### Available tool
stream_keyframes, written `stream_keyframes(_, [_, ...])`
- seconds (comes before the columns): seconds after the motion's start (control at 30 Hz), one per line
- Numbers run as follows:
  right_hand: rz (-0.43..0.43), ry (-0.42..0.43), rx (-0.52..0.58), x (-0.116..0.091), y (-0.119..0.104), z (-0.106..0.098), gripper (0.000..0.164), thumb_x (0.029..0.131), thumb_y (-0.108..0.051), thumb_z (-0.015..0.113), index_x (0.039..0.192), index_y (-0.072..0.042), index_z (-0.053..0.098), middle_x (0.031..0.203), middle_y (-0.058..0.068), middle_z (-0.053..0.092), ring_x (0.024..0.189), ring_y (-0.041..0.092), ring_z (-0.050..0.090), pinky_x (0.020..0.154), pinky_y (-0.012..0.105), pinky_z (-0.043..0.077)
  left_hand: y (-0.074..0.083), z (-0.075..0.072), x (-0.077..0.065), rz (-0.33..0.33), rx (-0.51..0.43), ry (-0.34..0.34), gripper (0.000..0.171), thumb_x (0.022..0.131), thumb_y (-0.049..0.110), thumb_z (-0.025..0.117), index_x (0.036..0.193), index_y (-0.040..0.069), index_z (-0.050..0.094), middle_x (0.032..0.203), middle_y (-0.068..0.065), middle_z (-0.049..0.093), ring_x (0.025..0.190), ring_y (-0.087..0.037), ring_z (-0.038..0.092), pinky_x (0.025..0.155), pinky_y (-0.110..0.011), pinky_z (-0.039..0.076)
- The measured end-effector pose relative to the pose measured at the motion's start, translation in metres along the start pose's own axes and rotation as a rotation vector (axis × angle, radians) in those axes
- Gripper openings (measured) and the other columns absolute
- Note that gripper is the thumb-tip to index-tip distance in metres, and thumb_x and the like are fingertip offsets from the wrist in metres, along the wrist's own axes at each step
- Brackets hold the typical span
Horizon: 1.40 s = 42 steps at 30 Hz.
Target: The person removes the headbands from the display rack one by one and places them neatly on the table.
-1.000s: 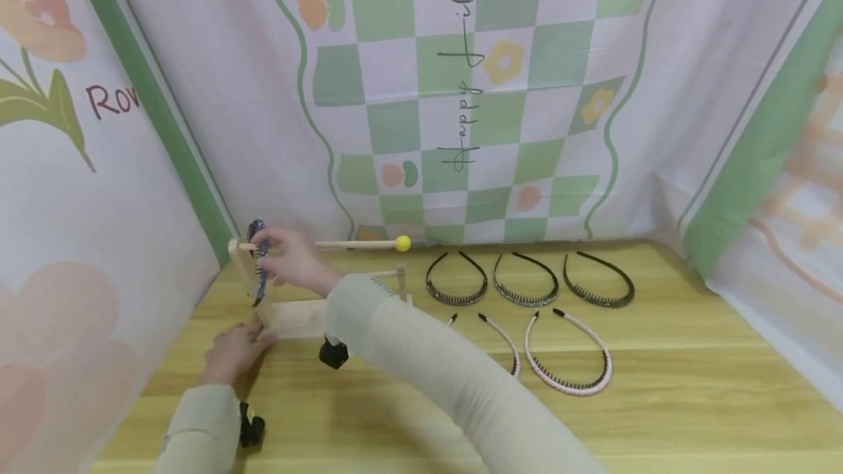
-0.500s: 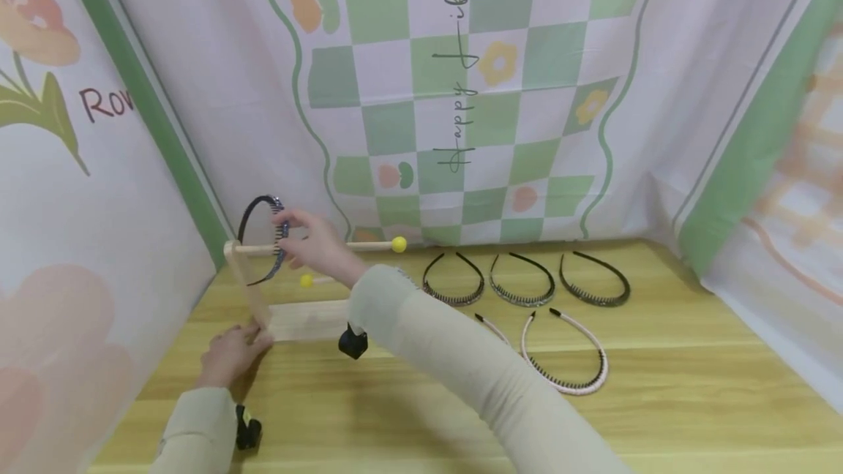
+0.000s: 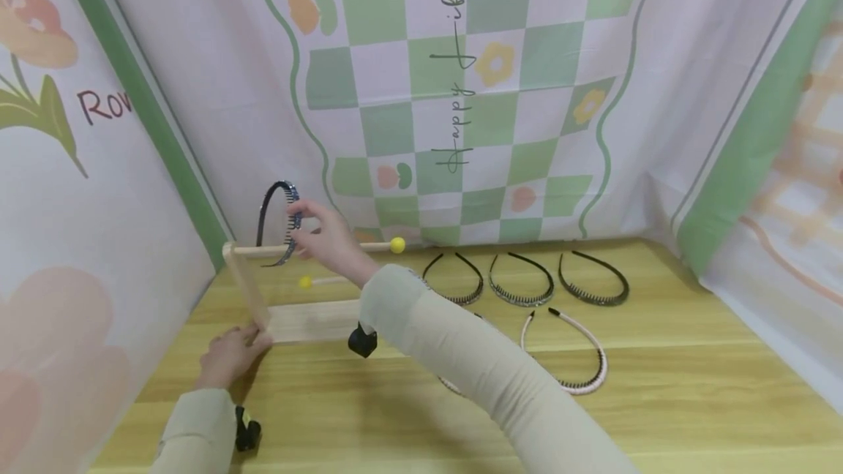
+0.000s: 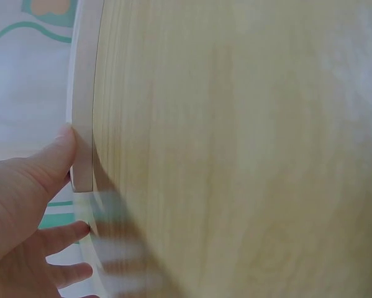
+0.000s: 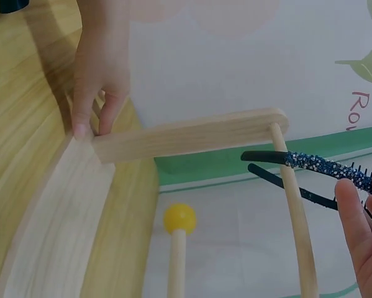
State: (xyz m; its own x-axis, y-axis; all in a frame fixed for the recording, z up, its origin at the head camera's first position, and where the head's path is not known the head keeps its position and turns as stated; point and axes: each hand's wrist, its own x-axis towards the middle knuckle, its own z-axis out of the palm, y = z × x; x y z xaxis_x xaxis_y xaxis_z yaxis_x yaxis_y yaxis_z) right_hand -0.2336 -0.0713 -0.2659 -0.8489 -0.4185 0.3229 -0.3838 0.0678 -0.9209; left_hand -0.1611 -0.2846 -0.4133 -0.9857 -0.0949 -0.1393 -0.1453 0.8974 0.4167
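Observation:
A headband with blue glitter and comb teeth [image 3: 294, 200] hangs over the upper rod [image 3: 382, 246] of a wooden stand [image 3: 309, 320]. My right hand [image 3: 332, 240] pinches it on its right side between thumb and fingers. In the right wrist view, the two dark ends of the headband [image 5: 316, 162] lie one on each side of the rod. At the foot of the post [image 3: 245, 284], my left hand [image 3: 227, 357] holds the base corner. Its thumb presses the base edge in the left wrist view, while the other fingers [image 4: 64, 237] spread behind.
Three dark headbands [image 3: 522, 301] lie in a back row at right. In front are a pink headband [image 3: 586, 388] and another, mostly behind my right sleeve [image 3: 454, 342]. Yellow balls cap the upper rod and a lower rod [image 3: 305, 281]. A patterned curtain [image 3: 382, 79] hangs behind.
My right hand has moved the blue headband rightward along the rod, away from the post, and raised it. My left hand stays at the base.

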Motion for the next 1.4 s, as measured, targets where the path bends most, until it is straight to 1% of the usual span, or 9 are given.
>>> stream_keyframes(0.17, [-0.002, 0.008, 0.018, -0.003, -0.001, -0.011, 0.037, 0.087, 0.006, 0.057, 0.119, -0.011, 0.055, 0.122, 0.006, 0.05, 0.07, 0.034, 0.062, 0.059, 0.03, 0.055, 0.0, 0.0, 0.0, 0.007, -0.002, -0.001, 0.065, 0.093, 0.05, 0.044, 0.139, 0.004, 0.036, 0.133, -0.036, 0.033, 0.112, -0.06, 0.029, 0.082, -0.072, 0.027])
stream_keyframes(0.23, [-0.001, 0.019, 0.02, -0.004, -0.001, -0.016, 0.036, 0.087, 0.006, 0.057, 0.119, -0.011, 0.055, 0.119, 0.006, 0.05, 0.073, 0.036, 0.062, 0.059, 0.03, 0.055, -0.001, 0.0, 0.001, 0.01, 0.0, 0.0, 0.066, 0.093, 0.051, 0.043, 0.139, 0.005, 0.036, 0.133, -0.035, 0.033, 0.112, -0.06, 0.029, 0.082, -0.072, 0.028])
stream_keyframes(0.47, [-0.003, 0.056, 0.008, -0.01, -0.003, -0.035, 0.035, 0.087, 0.006, 0.057, 0.117, -0.011, 0.056, 0.113, 0.005, 0.052, 0.065, 0.023, 0.062, 0.06, 0.033, 0.056, -0.001, -0.001, -0.001, 0.026, 0.01, 0.009, 0.065, 0.093, 0.05, 0.044, 0.139, 0.005, 0.036, 0.133, -0.036, 0.034, 0.111, -0.061, 0.03, 0.081, -0.073, 0.029])
stream_keyframes(0.57, [-0.002, 0.052, 0.025, -0.013, -0.005, -0.042, 0.033, 0.087, 0.006, 0.057, 0.117, -0.009, 0.055, 0.112, 0.006, 0.051, 0.066, 0.025, 0.062, 0.063, 0.039, 0.056, -0.001, -0.002, -0.002, 0.032, 0.016, 0.014, 0.065, 0.093, 0.05, 0.044, 0.139, 0.005, 0.036, 0.132, -0.036, 0.035, 0.11, -0.061, 0.032, 0.08, -0.072, 0.03])
stream_keyframes(0.63, [-0.002, 0.048, 0.022, -0.015, -0.005, -0.047, 0.033, 0.087, 0.005, 0.057, 0.118, -0.008, 0.054, 0.113, 0.006, 0.051, 0.068, 0.025, 0.062, 0.064, 0.039, 0.056, -0.001, -0.002, -0.002, 0.033, 0.018, 0.015, 0.065, 0.093, 0.05, 0.044, 0.139, 0.004, 0.037, 0.131, -0.036, 0.035, 0.11, -0.061, 0.032, 0.08, -0.072, 0.03])
stream_keyframes(0.8, [0.009, 0.046, 0.014, -0.024, -0.007, -0.058, 0.035, 0.087, 0.003, 0.057, 0.12, -0.01, 0.054, 0.116, 0.005, 0.049, 0.069, 0.022, 0.062, 0.061, 0.032, 0.056, -0.002, -0.001, -0.002, 0.029, 0.014, 0.009, 0.065, 0.093, 0.05, 0.044, 0.139, 0.004, 0.037, 0.132, -0.035, 0.035, 0.11, -0.061, 0.031, 0.08, -0.072, 0.03])
stream_keyframes(0.93, [0.022, 0.061, 0.004, -0.031, -0.01, -0.068, 0.036, 0.087, 0.002, 0.059, 0.119, -0.014, 0.055, 0.118, 0.003, 0.049, 0.07, 0.022, 0.062, 0.062, 0.031, 0.055, -0.001, -0.001, -0.001, 0.031, 0.013, 0.011, 0.065, 0.093, 0.05, 0.044, 0.138, 0.004, 0.037, 0.131, -0.036, 0.035, 0.11, -0.061, 0.032, 0.08, -0.071, 0.03])
stream_keyframes(1.03, [0.015, 0.061, -0.004, -0.036, -0.012, -0.075, 0.036, 0.087, 0.001, 0.058, 0.12, -0.012, 0.054, 0.119, 0.004, 0.048, 0.071, 0.022, 0.063, 0.063, 0.031, 0.055, -0.001, -0.002, 0.0, 0.033, 0.017, 0.018, 0.065, 0.093, 0.05, 0.044, 0.138, 0.003, 0.038, 0.13, -0.036, 0.036, 0.109, -0.061, 0.033, 0.079, -0.07, 0.032])
stream_keyframes(1.4, [-0.004, 0.068, -0.025, -0.055, -0.01, -0.103, 0.036, 0.087, 0.001, 0.056, 0.122, -0.01, 0.053, 0.116, 0.008, 0.047, 0.074, 0.027, 0.061, 0.066, 0.039, 0.055, -0.002, 0.0, 0.0, 0.038, 0.006, 0.013, 0.066, 0.093, 0.051, 0.043, 0.138, 0.003, 0.037, 0.131, -0.036, 0.036, 0.109, -0.061, 0.032, 0.079, -0.071, 0.03])
